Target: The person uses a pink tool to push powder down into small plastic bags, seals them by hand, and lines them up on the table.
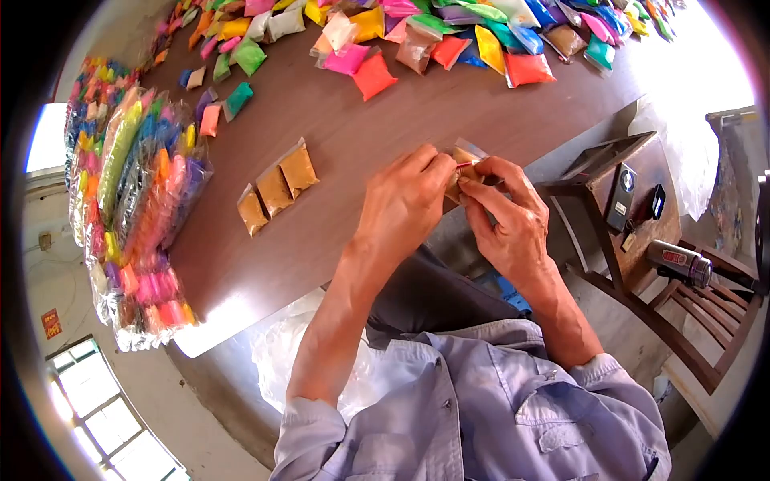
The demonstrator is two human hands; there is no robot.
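Close to the table edge, both my hands are closed on one small clear packet (pixel 468 154) with tan filling. My left hand (pixel 407 199) pinches its left side, thumb and fingertips together. From the right, my right hand (pixel 512 215) grips it between thumb and bent index finger. A thin red line shows on the packet between my fingertips; much of the packet is hidden behind them. Left of my hands, three similar tan packets lie side by side in a slanted row: an upper one (pixel 298 170), a middle one (pixel 274 191) and a lower one (pixel 252 211).
Many colourful packets, among them a red one (pixel 373 77), are heaped along the table's far side. Large clear bags of coloured packets (pixel 144 208) stand at the left edge. On my right, a wooden chair (pixel 618 232) bears a dark device (pixel 620 199) and a metal flask (pixel 678 263).
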